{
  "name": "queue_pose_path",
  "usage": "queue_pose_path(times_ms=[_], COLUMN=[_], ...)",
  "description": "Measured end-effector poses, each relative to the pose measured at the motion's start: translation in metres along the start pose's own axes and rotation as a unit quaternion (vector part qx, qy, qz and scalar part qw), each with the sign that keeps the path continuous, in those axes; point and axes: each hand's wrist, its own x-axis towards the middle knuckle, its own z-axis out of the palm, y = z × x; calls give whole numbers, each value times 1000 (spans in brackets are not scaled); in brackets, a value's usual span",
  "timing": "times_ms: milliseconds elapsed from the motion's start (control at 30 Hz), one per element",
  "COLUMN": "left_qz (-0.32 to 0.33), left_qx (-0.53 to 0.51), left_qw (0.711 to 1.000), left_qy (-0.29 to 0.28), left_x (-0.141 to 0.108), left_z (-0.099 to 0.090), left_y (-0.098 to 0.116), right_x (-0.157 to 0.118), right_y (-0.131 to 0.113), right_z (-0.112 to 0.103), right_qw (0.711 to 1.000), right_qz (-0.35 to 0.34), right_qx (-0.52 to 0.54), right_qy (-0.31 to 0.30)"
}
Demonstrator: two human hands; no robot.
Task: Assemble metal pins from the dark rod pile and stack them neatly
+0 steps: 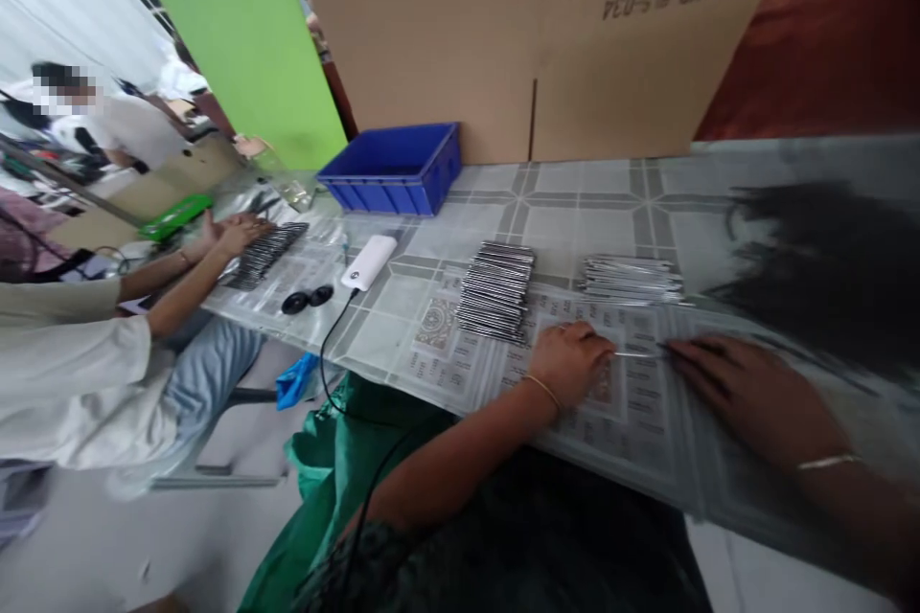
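My left hand (571, 364) is closed, with its fingertips pinching one end of a thin metal rod (636, 354) above the patterned table cover. At the rod's other end is my right hand (747, 393), its thumb and finger closed on the dark tip. Just beyond my left hand lies a stack of thin metal rods (495, 291). A smaller pile of silvery rods (631, 280) rests between and beyond my hands. Past my right hand spreads a large heap of dark thin pieces (826, 268), blurred.
A blue bin (392, 170) stands against the cardboard (431, 38). A white power bank (370, 261) with a black cable and two black round items (308, 298) lie leftward. At far left, another person's hands (234, 235) touch more rods (267, 254).
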Motion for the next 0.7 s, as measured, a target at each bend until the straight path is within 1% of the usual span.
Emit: queue_pose_path(times_ms=[100, 167, 267, 367, 433, 467, 533, 600, 667, 700], left_qz=[16, 25, 47, 36, 48, 56, 72, 78, 76, 74], left_qx=[23, 21, 7, -16, -34, -40, -45, -42, -35, -33], left_qw=[1000, 999, 999, 999, 997, 996, 994, 993, 993, 993], left_qy=[-10, -13, -10, 18, 45, 55, 65, 72, 79, 81], left_x=[1, 2, 2, 3, 6, 9, 12, 12, 11, 11], left_z=[6, 7, 4, 5, 10, 12, 16, 16, 15, 14], left_y=[-3, -4, -4, -8, -14, -16, -19, -20, -19, -18], right_x=[14, 20, 20, 19, 20, 20, 19, 15, 11, 10], right_y=[-5, -6, -11, -19, -19, -17, -14, -11, -9, -8], right_z=[12, 16, 13, 7, 6, 6, 6, 6, 7, 7], right_qw=[998, 998, 998, 997, 995, 995, 997, 997, 992, 990], right_qz=[-39, -38, -16, 24, 36, 43, 62, 77, 81, 79], right_qx=[-40, -50, -54, -59, -58, -52, -24, 19, 64, 81], right_qy=[-10, -4, -13, -52, -76, -73, -38, 20, 70, 83])
